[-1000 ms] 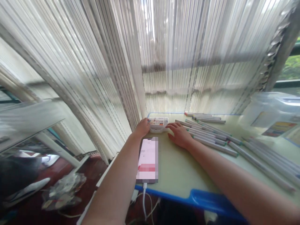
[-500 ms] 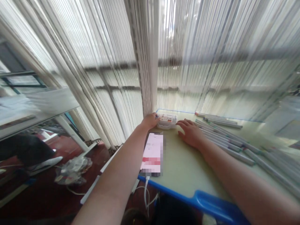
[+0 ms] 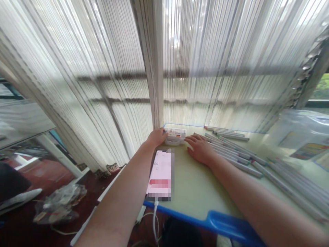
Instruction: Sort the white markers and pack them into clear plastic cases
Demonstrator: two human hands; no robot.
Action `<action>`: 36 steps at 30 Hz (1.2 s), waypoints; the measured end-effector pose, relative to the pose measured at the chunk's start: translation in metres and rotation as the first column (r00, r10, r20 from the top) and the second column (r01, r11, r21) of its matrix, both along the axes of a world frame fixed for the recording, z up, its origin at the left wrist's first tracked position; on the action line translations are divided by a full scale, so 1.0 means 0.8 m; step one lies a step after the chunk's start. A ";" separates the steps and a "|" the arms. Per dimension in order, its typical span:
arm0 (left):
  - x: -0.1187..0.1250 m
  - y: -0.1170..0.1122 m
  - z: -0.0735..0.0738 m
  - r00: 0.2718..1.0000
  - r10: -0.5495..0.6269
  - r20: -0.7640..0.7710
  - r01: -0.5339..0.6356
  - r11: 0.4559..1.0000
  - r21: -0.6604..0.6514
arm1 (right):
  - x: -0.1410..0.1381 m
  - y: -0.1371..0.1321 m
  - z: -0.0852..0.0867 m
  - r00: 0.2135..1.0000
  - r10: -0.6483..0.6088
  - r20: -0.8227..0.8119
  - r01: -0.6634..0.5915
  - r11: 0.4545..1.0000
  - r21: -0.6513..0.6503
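Camera view newly turned: left hand (image 3: pixel 157 138) clasping 1 clear box (image 3: pixel 177 136), contents unclear, right hand (image 3: pixel 200 147) loosely spread alongside.

Whitish box (image 3: pixel 176 138), orange-patched, before me
I see a pale green tabletop (image 3: pixel 195 185) rimmed blue, grey pens (image 3: pixel 282 186), a pink phone screen (image 3: pixel 159 172), a white striped curtain (image 3: pixel 115 61).

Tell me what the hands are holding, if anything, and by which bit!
The left hand is on the left end of the small clear box; the right hand is at its right end. Whether either really grips it can't be told.
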State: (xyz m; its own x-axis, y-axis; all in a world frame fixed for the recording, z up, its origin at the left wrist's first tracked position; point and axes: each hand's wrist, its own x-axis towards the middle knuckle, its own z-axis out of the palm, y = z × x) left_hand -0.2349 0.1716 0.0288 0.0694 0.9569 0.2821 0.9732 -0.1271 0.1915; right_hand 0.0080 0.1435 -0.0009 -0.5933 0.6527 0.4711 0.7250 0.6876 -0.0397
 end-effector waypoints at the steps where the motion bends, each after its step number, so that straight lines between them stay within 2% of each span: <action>1: 0.000 0.000 0.000 1.000 -0.004 0.002 0.004 1.000 0.002 | 0.000 0.000 0.000 1.000 0.001 0.006 -0.001 1.000 0.002; 14: -0.002 0.005 0.002 0.998 0.009 -0.070 -0.009 1.000 -0.001 | -0.002 -0.001 0.001 0.994 -0.049 0.096 0.053 0.998 -0.040; 21: 0.000 0.002 0.004 0.994 0.106 0.000 -0.106 0.994 -0.024 | -0.007 -0.002 0.000 0.998 -0.060 0.018 0.061 0.995 -0.083; 24: 0.006 -0.008 0.022 0.987 0.161 0.015 -0.161 0.986 0.032 | -0.011 -0.019 0.021 0.991 -0.012 -0.132 -0.001 0.995 -0.100; 26: 0.014 -0.016 0.044 0.985 0.171 0.012 -0.170 0.969 0.178 | -0.009 -0.038 0.046 0.964 0.060 -0.260 -0.089 0.991 -0.100; 29: 0.034 -0.033 0.084 0.991 0.135 0.022 -0.133 0.919 0.370 | 0.010 -0.075 0.089 0.882 0.111 -0.458 -0.152 0.987 -0.054; 31: 0.056 -0.052 0.109 0.993 0.112 0.048 -0.122 0.897 0.425 | 0.035 -0.101 0.111 0.826 0.112 -0.553 -0.146 0.989 -0.017; 33: 0.088 -0.072 0.125 0.994 0.058 0.089 -0.092 0.885 0.456 | 0.068 -0.121 0.123 0.781 0.075 -0.620 -0.101 0.995 -0.006; 36: 0.148 -0.098 0.128 0.984 -0.090 0.154 0.003 0.870 0.492 | 0.128 -0.137 0.124 0.709 -0.002 -0.706 0.014 1.000 0.012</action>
State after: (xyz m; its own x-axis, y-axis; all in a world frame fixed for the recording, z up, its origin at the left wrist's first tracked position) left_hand -0.1162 0.0934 0.1311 0.0209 0.6902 0.7233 0.9232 -0.2911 0.2510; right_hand 0.1103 0.0341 0.0987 -0.0788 0.6450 0.7601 0.4954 0.6870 -0.5316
